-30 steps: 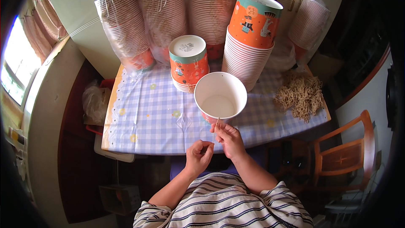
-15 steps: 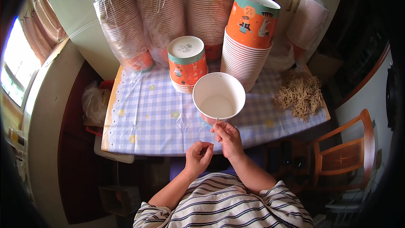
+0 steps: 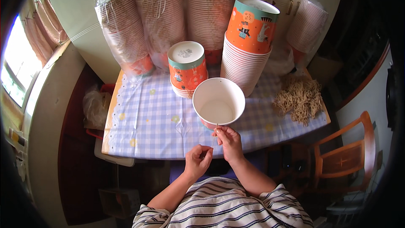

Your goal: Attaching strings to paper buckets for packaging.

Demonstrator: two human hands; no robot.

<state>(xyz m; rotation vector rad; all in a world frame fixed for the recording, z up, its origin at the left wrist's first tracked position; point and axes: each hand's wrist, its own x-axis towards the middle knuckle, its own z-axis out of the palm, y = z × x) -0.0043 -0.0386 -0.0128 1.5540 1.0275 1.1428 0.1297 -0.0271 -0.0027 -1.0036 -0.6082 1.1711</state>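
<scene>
The tub stood upright, mouth up, near the middle of the tabletop's front edge, white inside and reddish where its outer wall showed. A dark dot marked the inner wall just under the far rim. From the near rim a thin cord ran down toward the person. The right hand was over the front edge, thumb and fingertips pinched together on the cord just below the rim; whether they also touched the tub, I could not tell. The left hand, lower and nearer the body, had thumb and forefinger clamped on the cord's lower part. The hands were apart, a straight length of cord between them. How the cord met the tub was too small to tell.

Behind the tub, to the left, stood a short stack, upside down, orange and teal; behind it to the right, a taller stack, also upside down. Wrapped stacks lined the back edge. A tan heap lay along the right edge, and beyond that edge stood a chair.
</scene>
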